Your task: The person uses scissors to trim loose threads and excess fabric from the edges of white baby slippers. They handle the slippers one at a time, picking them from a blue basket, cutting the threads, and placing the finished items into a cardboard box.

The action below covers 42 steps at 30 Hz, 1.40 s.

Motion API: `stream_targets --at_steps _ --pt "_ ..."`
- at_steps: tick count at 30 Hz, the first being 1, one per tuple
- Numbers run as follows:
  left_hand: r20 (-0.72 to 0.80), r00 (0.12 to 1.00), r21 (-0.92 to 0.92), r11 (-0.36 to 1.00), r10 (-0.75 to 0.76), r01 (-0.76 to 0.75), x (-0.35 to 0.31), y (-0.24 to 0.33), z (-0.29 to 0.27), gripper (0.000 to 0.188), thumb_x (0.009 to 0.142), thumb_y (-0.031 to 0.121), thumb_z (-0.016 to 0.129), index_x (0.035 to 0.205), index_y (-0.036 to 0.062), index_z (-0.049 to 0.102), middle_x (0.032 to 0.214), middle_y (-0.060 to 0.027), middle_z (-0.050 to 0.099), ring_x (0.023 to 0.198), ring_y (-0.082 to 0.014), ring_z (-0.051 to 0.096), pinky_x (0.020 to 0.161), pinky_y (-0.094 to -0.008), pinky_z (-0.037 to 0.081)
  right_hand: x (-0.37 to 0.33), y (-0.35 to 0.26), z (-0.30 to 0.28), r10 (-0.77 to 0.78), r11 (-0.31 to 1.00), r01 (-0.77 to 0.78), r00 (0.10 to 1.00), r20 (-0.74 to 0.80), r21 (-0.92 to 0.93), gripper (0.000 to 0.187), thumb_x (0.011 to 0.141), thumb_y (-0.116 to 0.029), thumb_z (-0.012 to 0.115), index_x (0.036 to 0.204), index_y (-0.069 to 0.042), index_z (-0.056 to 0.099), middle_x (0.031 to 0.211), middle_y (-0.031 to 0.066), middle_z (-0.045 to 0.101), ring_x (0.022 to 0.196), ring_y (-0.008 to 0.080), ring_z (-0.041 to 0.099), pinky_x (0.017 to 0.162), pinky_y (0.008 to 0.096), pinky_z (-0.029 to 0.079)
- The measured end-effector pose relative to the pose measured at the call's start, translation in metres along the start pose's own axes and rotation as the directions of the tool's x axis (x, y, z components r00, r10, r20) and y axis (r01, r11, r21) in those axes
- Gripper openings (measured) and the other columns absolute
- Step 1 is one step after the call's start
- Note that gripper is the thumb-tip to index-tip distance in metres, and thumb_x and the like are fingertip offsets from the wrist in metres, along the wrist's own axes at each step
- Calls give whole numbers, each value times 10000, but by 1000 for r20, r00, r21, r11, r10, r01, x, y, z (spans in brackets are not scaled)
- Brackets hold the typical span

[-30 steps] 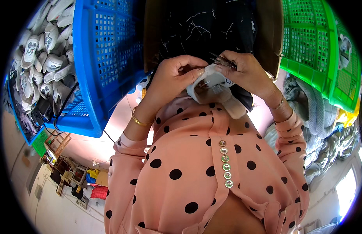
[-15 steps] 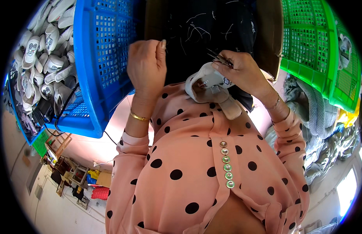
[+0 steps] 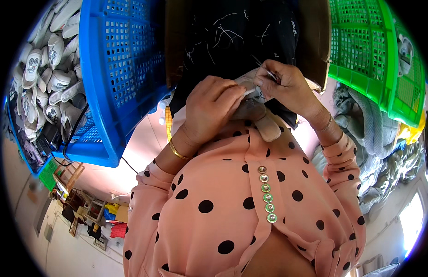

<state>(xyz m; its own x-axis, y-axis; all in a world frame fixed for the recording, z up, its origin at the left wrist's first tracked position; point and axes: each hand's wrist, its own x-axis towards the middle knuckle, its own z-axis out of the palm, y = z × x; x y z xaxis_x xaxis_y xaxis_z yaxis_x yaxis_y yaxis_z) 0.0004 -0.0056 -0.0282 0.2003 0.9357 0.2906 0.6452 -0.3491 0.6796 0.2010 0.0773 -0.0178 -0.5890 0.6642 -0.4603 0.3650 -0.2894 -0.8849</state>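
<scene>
A small pale shoe upper (image 3: 268,129) with a rounded strap end lies over my lap, partly hidden by my hands. My left hand (image 3: 210,107) has its fingers closed on the left side of this upper. My right hand (image 3: 288,87) is closed around small dark thread snips (image 3: 272,76), whose thin tip points up and left. The fingertips of my right hand are at the upper's far edge, close to my left fingers. Whether the blades touch any thread is too small to see.
A blue plastic basket (image 3: 101,87) on the left is heaped with similar pale shoe uppers (image 3: 57,81). On the right stands a green basket (image 3: 361,51), with grey fabric (image 3: 366,124) below it. Loose white threads (image 3: 228,34) lie on the dark cloth over my legs.
My left hand has come down and right from beside the blue basket and taken hold of the shoe upper. My right hand has barely moved and still holds the snips.
</scene>
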Motion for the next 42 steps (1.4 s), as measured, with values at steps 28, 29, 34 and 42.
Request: stream_targets --at_steps 28,29,34,42 --pt "345 804 -565 577 -484 590 14 0 23 124 906 127 681 889 9 645 826 -44 659 747 -88 605 678 -223 491 -42 6 -13 -269 602 110 960 -72 -791 472 927 -491 564 766 -46 573 542 113 564 505 303 587 460 377 439" --pt "354 801 -563 575 -482 594 14 1 23 126 910 130 677 894 10 641 829 -44 655 750 -87 600 680 -223 489 -41 6 -12 -272 586 111 960 -66 -803 480 927 -494 559 751 -48 574 534 114 558 501 303 582 455 379 431" --pt "365 791 -571 553 -492 607 14 2 23 137 921 144 666 906 13 628 833 -43 640 748 -90 580 679 -226 479 -37 3 -12 -246 525 127 969 -7 -842 500 931 -498 539 717 -48 576 521 118 546 499 306 578 449 385 420" --pt "325 818 -563 598 -475 571 9 2 26 161 925 170 664 894 21 612 824 -39 627 738 -89 562 668 -226 468 -31 -6 -13 -219 452 178 972 85 -874 507 928 -501 527 729 -39 587 539 122 560 534 314 599 473 380 444"
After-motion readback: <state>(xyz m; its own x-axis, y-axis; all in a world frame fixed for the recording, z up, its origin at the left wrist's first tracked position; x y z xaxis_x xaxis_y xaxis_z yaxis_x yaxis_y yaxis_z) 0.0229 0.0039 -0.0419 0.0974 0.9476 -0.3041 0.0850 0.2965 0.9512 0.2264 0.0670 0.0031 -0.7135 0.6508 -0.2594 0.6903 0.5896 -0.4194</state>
